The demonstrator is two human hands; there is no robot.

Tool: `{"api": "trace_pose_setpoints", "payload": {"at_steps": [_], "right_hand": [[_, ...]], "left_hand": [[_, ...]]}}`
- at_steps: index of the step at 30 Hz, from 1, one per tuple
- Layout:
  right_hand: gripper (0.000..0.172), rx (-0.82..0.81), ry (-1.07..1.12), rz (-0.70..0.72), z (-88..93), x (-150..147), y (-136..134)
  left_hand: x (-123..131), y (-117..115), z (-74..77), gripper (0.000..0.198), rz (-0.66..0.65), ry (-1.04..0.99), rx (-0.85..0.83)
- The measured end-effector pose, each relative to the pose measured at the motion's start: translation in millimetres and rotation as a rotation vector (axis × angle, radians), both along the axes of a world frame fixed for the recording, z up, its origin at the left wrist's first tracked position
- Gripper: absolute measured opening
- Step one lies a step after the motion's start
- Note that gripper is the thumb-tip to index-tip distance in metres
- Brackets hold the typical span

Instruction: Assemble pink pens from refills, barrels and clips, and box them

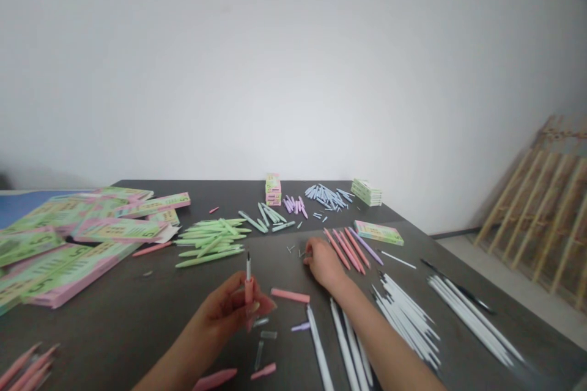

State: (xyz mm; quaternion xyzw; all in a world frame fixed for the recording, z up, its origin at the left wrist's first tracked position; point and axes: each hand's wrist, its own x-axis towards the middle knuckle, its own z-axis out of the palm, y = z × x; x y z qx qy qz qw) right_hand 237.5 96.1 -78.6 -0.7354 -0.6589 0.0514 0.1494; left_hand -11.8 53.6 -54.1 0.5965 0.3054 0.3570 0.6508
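My left hand (236,305) is closed around a pink pen piece (249,292), held upright, with a white refill and its dark tip sticking out of the top. My right hand (321,261) reaches over the dark table, fingertips curled together beside a few tiny springs (290,249); whatever they pinch is too small to make out. A pink barrel (290,295) lies between the hands. Just below my left hand are small clear pieces (268,335) and a pink tip part (263,371). Several pink pens (347,248) lie right of my right hand.
Green pens (211,240) and a heap of pen boxes (87,238) cover the left side. White refills (408,317) spread at the right, near a single box (378,232). Blue parts (328,195), purple parts (295,205) and stacked boxes (273,189) stand farther back.
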Motion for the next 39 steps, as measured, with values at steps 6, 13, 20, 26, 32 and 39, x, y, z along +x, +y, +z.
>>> {"api": "trace_pose_setpoints", "payload": {"at_steps": [6,13,20,26,32,39], "right_hand": [[0.030,-0.021,0.045,-0.018,-1.3,3,3],[0.030,-0.022,0.171,-0.040,-4.4,2,4],[0.020,0.212,0.471,0.038,33.0,-6,-17],[0.019,0.230,0.880,0.249,68.0,-39,-58],[0.015,0.232,1.474,0.302,67.6,-56,-72],[0.018,0.217,1.539,0.218,66.4,-59,-72]], "left_hand": [[6,-12,5.3,0.029,-0.055,-0.070,0.040],[5,-15,6.5,0.045,-0.055,-0.087,-0.027],[4,-15,2.4,0.045,-0.067,-0.002,-0.028],[6,-18,2.1,0.046,-0.204,0.076,0.006],[7,-25,-0.3,0.044,-0.277,0.055,-0.048],[10,-27,10.7,0.049,-0.263,0.095,-0.063]]}}
